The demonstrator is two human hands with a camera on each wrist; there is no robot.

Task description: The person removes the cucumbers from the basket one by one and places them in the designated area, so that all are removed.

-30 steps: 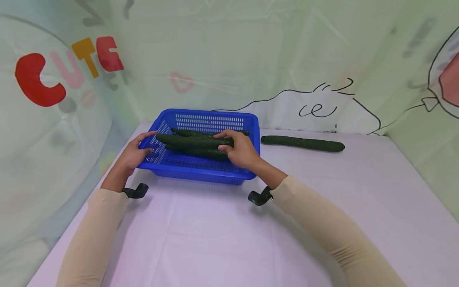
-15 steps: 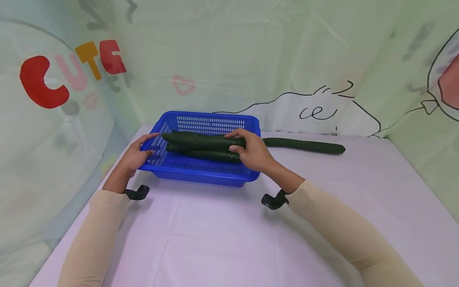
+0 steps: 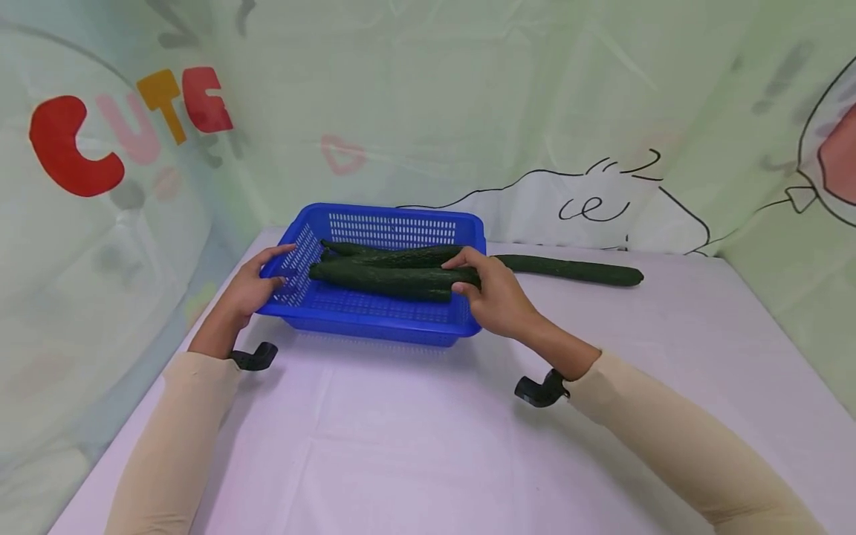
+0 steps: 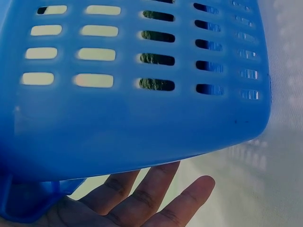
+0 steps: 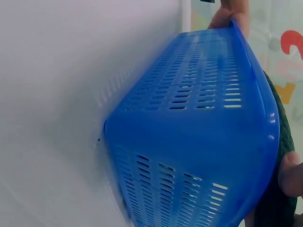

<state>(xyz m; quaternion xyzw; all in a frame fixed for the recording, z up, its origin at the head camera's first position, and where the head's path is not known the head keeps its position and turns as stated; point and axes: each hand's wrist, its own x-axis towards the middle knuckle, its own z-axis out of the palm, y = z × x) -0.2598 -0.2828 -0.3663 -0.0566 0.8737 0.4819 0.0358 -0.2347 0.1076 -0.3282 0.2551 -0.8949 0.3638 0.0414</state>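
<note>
**Cucumber pinched at blue basket**

Blue basket set on the desk, long side toward the viewer. Its left end is gripped by the left hand, thumb and index finger laid over the rim; in the left wrist view, other fingers are seen extended past the perforated wall. The cucumber's right end is pinched between thumb and fingers of the right hand, near the basket's right rim; the rest is stretched leftward within the basket. Further cucumbers are held in the basket, behind and below; exact count cannot be told. A loose cucumber is laid on the desk, right of the basket. A dark wrist camera is worn at the right wrist. The space is backed by a printed cloth.
</note>
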